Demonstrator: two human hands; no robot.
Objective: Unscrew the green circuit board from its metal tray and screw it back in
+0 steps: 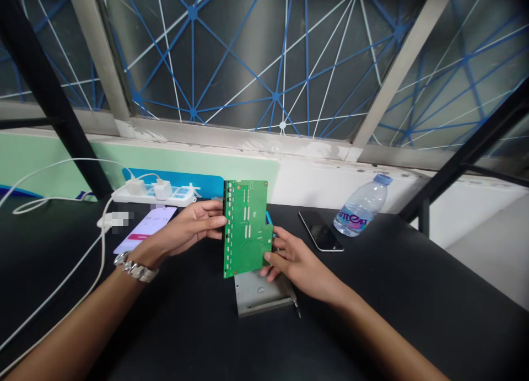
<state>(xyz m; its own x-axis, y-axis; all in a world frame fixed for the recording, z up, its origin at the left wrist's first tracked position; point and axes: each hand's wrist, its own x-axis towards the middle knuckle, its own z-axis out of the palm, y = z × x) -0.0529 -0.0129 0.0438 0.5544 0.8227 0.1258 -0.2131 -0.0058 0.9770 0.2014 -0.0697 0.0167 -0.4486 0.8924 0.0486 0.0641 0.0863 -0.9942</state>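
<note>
A: where's the board rn?
B: green PCB (247, 227) is centre frame, up on edge, lifted off the black table (413, 293). Solder side faces cam.
A: hands?
B: left hand (188, 229) pinches the PCB's left edge, thumb on the near face, fingers curled behind. Right hand (295, 259) grips the lower right corner, fingertips wrapped on the edge. Both closed on it.
A: what's under it?
B: grey metal plate (260, 295) flat on the table, just below the PCB & right hand. Can't tell if the hand touches it.
A: rest of bench?
B: lit phone (145, 228) left of centre, behind the left wrist w/ metal watch (135, 268). Power strip (155, 192) w/ white chargers behind that, white cables (82, 259) run to lower left. Dark phone (321, 230) right of centre, water bottle (362, 205) lying just beside it, toward upper right.
</note>
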